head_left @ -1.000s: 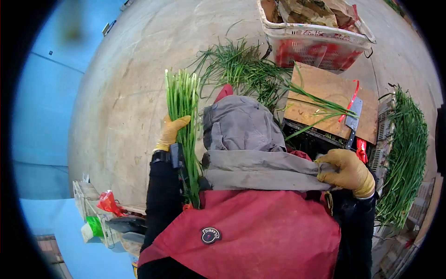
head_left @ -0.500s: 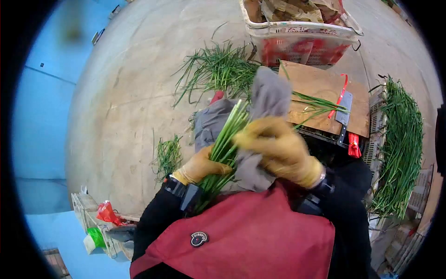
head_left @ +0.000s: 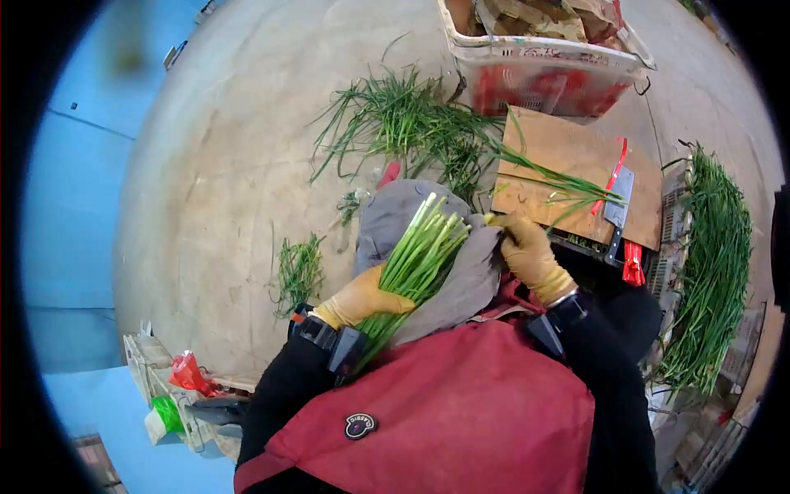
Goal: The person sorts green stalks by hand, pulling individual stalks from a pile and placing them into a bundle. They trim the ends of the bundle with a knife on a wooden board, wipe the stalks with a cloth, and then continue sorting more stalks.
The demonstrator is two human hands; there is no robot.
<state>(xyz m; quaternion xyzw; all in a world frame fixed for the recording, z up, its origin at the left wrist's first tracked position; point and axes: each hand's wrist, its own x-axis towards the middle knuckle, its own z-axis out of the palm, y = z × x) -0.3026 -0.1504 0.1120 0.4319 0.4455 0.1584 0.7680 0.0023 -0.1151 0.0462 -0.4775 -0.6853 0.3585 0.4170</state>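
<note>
The left hand (head_left: 362,300) has its fingers closed around one bundle of green stalks (head_left: 421,251), held over the lap against one grey cloth (head_left: 461,284). The right hand (head_left: 531,255) pinches the cloth's edge. One cleaver (head_left: 617,210) lies on one wooden board (head_left: 568,156).

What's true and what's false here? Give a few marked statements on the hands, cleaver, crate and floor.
1. The left hand grips the bunch. True.
2. The right hand holds the cleaver. False: it grips the cloth; the cleaver lies on the board.
3. The crate stands beyond the board. True.
4. The floor bears no plants. False: loose greens lie on it.
</note>
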